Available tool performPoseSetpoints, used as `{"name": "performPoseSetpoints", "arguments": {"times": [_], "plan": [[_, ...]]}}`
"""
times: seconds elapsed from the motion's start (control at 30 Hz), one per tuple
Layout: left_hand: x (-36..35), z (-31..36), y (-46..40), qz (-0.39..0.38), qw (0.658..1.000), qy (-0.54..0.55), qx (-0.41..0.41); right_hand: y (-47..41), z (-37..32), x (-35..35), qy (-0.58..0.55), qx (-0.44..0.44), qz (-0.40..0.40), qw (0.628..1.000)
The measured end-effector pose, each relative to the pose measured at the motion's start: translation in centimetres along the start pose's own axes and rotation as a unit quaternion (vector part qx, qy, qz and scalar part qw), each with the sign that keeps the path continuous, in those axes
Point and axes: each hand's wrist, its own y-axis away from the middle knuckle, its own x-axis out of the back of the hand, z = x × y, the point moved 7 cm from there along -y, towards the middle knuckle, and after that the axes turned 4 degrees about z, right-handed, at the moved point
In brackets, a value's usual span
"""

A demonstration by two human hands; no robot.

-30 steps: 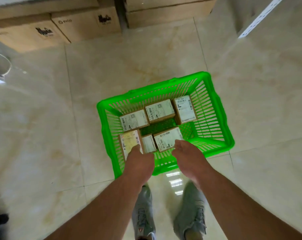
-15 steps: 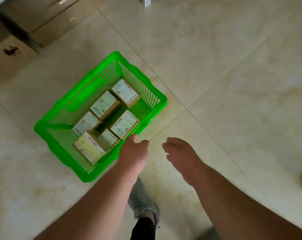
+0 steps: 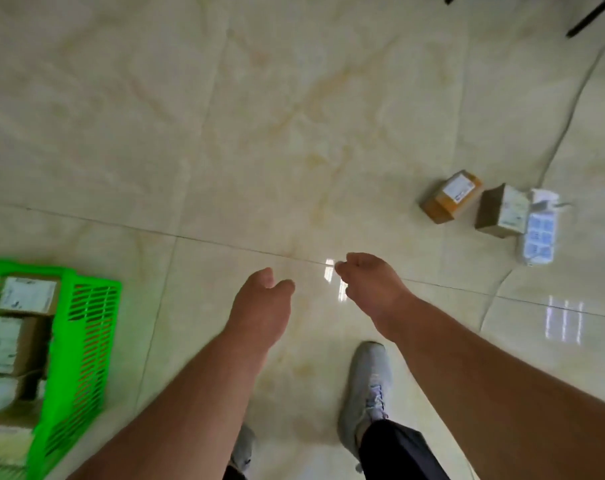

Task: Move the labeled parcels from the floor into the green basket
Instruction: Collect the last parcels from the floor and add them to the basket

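Since half a second back the green slatted plastic basket (image 3: pixel 86 344) slid to the far left edge and both our hands left its rim. Labeled brown cardboard parcels (image 3: pixel 25 295) sit inside it. Two more labeled cardboard parcels, one orange-brown (image 3: pixel 450 196), one darker brown (image 3: pixel 500 211), lie on the glossy beige tile floor (image 3: pixel 259 133) at right, near each other, well away from us. Our left hand (image 3: pixel 261 303) and right hand (image 3: pixel 372 284) hang over the floor, fingers loosely curled, holding nothing. White power strip (image 3: pixel 540 233) touches the darker parcel. Grey sneaker (image 3: pixel 365 386) below.
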Motion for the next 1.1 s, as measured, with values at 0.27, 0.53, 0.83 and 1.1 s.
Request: {"name": "performPoseSetpoints", "arguments": {"times": [0.27, 0.53, 0.83, 1.1], "plan": [[-12.1, 6.8, 4.7, -0.042, 0.998, -0.019, -0.029, -2.8, 2.9, 16.3, -0.041, 0.004, 0.047, 0.998], [-17.6, 9.9, 4.3, -0.070, 0.994, -0.067, -0.049, -4.7, 6.7, 22.2, -0.071, -0.021, 0.090, 0.993], [-17.2, 13.1, 3.4, -0.105, 0.987, -0.095, -0.077, -4.8, 8.6, 25.8, -0.127, -0.070, 0.123, 0.982], [-19.9, 15.7, 1.2, -0.094, 0.986, -0.107, -0.091, -9.8, 7.0, 27.4, -0.104, -0.070, 0.132, 0.983]]}}
